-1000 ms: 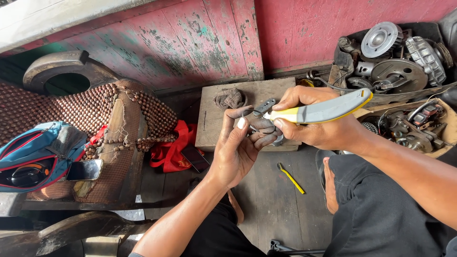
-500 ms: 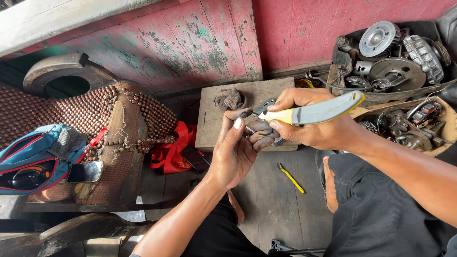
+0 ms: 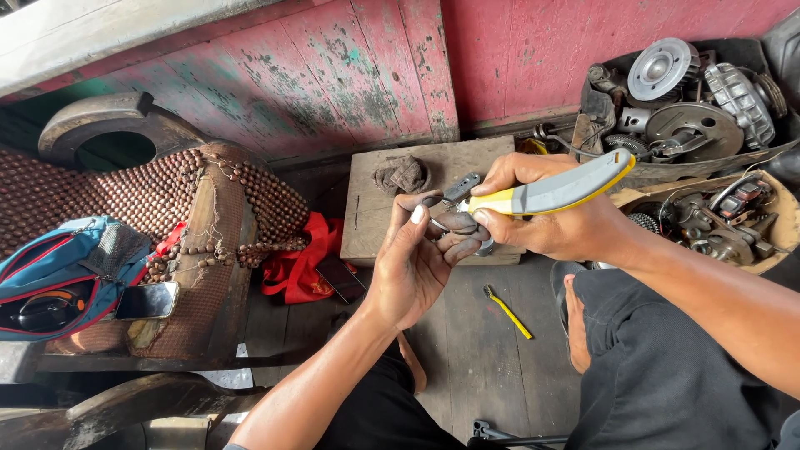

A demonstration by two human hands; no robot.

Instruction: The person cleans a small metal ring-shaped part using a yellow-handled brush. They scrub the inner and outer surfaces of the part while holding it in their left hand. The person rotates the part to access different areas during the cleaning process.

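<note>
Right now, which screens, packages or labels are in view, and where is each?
Phone: on the blue bag at left, rectangular, reflective dark screen, pale edge.
Second phone: on the floor by the red cloth, dark, screen blank.
No packages or labels that can be made out.

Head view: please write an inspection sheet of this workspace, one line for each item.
Surface: worn wooden block on a dark plank floor.
Job's things: pliers with grey and yellow handles; small dark metal part at their tip.
Clutter: rag on the block; yellow-handled tool on the floor; boxes of engine parts.
Grippers: right hand grips the pliers; left hand, greasy, pinches the part.
Cables: thin wire by the part; its ends cannot be told.
Surroundings: peeling red wall; beaded seat; blue bag; red cloth.
</note>
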